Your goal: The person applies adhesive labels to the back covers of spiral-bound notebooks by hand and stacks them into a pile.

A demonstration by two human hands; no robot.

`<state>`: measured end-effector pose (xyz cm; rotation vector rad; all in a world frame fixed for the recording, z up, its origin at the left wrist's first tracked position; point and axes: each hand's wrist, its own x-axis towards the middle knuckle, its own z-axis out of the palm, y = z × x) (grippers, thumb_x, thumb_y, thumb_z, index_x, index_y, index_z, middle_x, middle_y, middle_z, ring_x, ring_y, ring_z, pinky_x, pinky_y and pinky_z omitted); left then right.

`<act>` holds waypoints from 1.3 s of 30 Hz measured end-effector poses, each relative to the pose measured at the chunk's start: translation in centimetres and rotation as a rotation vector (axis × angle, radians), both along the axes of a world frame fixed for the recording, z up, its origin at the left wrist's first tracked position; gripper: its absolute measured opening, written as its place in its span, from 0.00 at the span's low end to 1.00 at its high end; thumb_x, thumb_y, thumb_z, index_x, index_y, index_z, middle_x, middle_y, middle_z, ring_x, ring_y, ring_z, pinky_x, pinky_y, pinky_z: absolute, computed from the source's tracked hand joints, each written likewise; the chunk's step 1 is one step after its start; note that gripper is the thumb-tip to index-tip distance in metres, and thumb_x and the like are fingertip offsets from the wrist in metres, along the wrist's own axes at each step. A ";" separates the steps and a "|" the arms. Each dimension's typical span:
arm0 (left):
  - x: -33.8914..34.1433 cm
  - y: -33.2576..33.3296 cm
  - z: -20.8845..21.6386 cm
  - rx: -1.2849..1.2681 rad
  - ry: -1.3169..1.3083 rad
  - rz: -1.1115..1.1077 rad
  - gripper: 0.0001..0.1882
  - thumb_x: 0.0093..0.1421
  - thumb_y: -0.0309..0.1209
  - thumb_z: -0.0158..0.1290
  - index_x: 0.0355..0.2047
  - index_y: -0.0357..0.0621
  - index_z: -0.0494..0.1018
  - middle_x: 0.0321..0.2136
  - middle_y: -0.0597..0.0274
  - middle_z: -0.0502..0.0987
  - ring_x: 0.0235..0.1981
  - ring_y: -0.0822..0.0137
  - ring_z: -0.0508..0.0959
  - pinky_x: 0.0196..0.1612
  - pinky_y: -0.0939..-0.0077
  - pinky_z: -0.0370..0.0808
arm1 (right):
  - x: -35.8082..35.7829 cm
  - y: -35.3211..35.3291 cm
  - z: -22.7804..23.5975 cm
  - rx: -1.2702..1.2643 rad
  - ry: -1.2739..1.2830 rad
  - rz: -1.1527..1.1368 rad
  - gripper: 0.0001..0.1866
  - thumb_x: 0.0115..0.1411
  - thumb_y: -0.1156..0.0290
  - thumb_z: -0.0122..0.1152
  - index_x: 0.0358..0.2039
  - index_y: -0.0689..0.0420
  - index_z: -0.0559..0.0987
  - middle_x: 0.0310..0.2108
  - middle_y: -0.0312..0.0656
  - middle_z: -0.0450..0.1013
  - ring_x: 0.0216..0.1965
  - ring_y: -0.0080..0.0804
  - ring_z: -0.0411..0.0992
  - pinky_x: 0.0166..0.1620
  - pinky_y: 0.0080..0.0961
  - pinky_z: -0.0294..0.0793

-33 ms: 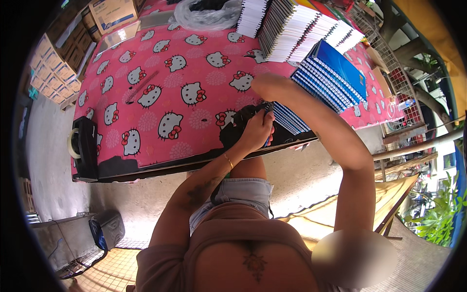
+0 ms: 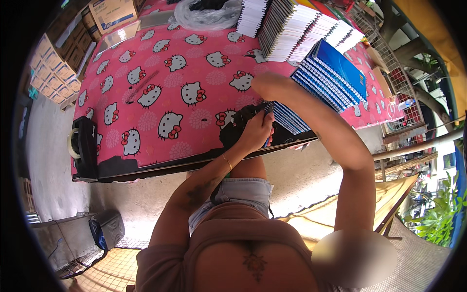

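Observation:
My left hand point(image 2: 256, 132) is closed around a small pliers-like tool point(image 2: 268, 106), its dark jaws above the fist and a bit of blue handle below. The tool's tip is by the near left corner of a stack of blue spiral notebooks point(image 2: 331, 80), whose wire bindings face me. My right hand point(image 2: 267, 86) reaches across just above the tool, by the stack's left edge. Its fingers are smeared, so their grip is hidden. Under my left hand, a black torn patch point(image 2: 233, 129) shows on the pink cartoon-cat tablecloth point(image 2: 155, 63).
Behind the blue stack stand taller piles of white-paged spiral books point(image 2: 287, 34). Clear plastic wrap point(image 2: 206, 14) lies at the far edge. A black tape dispenser point(image 2: 86, 148) sits at the near left corner, a pink wire coil point(image 2: 142, 87) mid-table. Cardboard boxes point(image 2: 56, 68) rise far left.

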<state>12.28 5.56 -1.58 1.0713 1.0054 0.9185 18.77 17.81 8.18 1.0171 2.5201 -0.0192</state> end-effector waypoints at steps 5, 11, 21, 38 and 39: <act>-0.1 -0.5 -1.3 -0.014 -0.102 0.043 0.18 0.70 0.42 0.40 0.41 0.36 0.67 0.25 0.60 0.73 0.21 0.67 0.78 0.21 0.74 0.77 | -1.0 0.6 -0.8 -0.026 -0.063 0.003 0.07 0.49 0.78 0.59 0.31 0.63 0.81 0.31 0.54 0.78 0.36 0.52 0.78 0.39 0.43 0.77; -0.4 0.4 -1.1 -0.009 -0.049 0.043 0.18 0.70 0.42 0.40 0.42 0.37 0.67 0.26 0.59 0.73 0.21 0.66 0.78 0.22 0.72 0.79 | 0.0 0.4 -1.7 0.021 0.070 0.061 0.06 0.45 0.79 0.63 0.27 0.62 0.83 0.28 0.55 0.78 0.33 0.50 0.79 0.34 0.42 0.78; -0.1 0.3 -2.5 -0.092 -0.147 0.050 0.19 0.71 0.43 0.39 0.42 0.37 0.66 0.25 0.59 0.73 0.20 0.65 0.78 0.21 0.72 0.79 | -0.4 1.0 -2.6 -0.011 0.036 0.079 0.05 0.46 0.78 0.63 0.26 0.62 0.82 0.27 0.54 0.77 0.33 0.51 0.78 0.35 0.42 0.77; -0.3 1.1 -3.0 -0.179 -0.176 0.035 0.19 0.70 0.44 0.39 0.41 0.40 0.68 0.28 0.55 0.74 0.24 0.61 0.81 0.21 0.69 0.80 | -0.6 1.0 -3.4 -0.039 -0.023 0.133 0.06 0.47 0.77 0.61 0.27 0.62 0.82 0.27 0.54 0.77 0.34 0.52 0.78 0.36 0.42 0.77; -0.4 1.2 -3.2 -0.165 -0.161 0.027 0.19 0.70 0.44 0.39 0.41 0.40 0.68 0.29 0.55 0.74 0.25 0.60 0.82 0.21 0.68 0.80 | -0.7 1.0 -3.5 -0.026 -0.026 0.145 0.06 0.47 0.77 0.61 0.27 0.62 0.82 0.27 0.53 0.78 0.34 0.50 0.78 0.36 0.41 0.77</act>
